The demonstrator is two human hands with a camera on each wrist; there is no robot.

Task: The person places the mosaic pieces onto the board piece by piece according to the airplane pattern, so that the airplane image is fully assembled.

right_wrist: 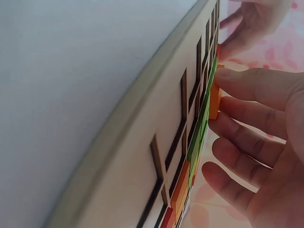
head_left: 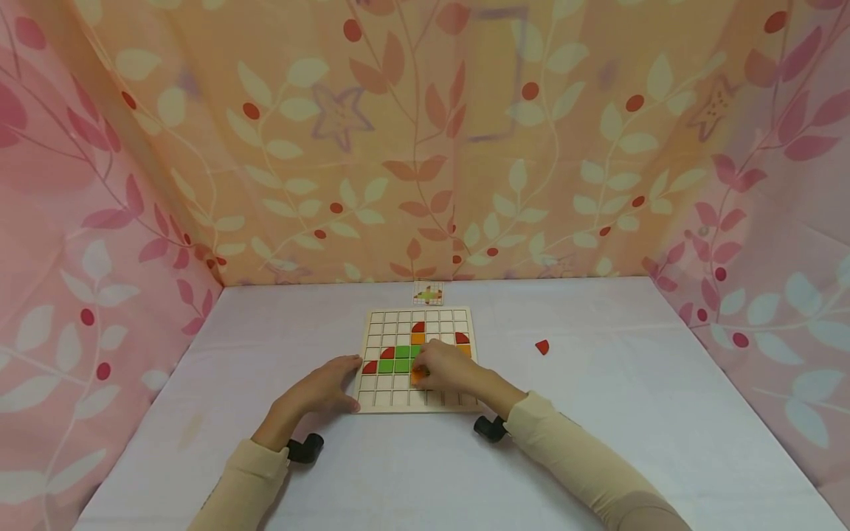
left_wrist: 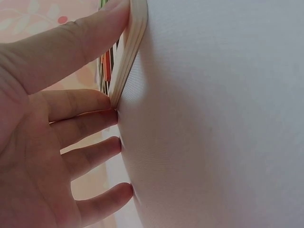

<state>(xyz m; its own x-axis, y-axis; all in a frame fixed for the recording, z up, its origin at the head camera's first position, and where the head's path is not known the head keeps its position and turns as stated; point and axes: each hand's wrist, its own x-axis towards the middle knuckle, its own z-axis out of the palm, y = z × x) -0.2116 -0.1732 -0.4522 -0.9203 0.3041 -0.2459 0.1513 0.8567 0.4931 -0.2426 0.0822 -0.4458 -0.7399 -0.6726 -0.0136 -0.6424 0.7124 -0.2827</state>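
A pale wooden grid board (head_left: 388,398) lies on the table with coloured pieces in its squares. My right hand (head_left: 446,366) pinches an orange square block (head_left: 417,377) between thumb and fingertips over the board, its face tilted against the grid. In the right wrist view the orange block (right_wrist: 215,97) stands up beside the green pieces (right_wrist: 198,137). My left hand (head_left: 324,387) rests at the board's left edge, thumb near the front corner and the other fingers spread, touching the edge and tabletop. Part of the pieces is hidden behind my right hand.
Behind the board a small printed pattern card (head_left: 428,293) stands near the back curtain (head_left: 412,184). A red quarter-circle piece (head_left: 542,346) lies alone on the white tablecloth (head_left: 598,413) to the right. Red quarter-circles (head_left: 418,327) and an orange square (head_left: 417,339) also sit in the grid.
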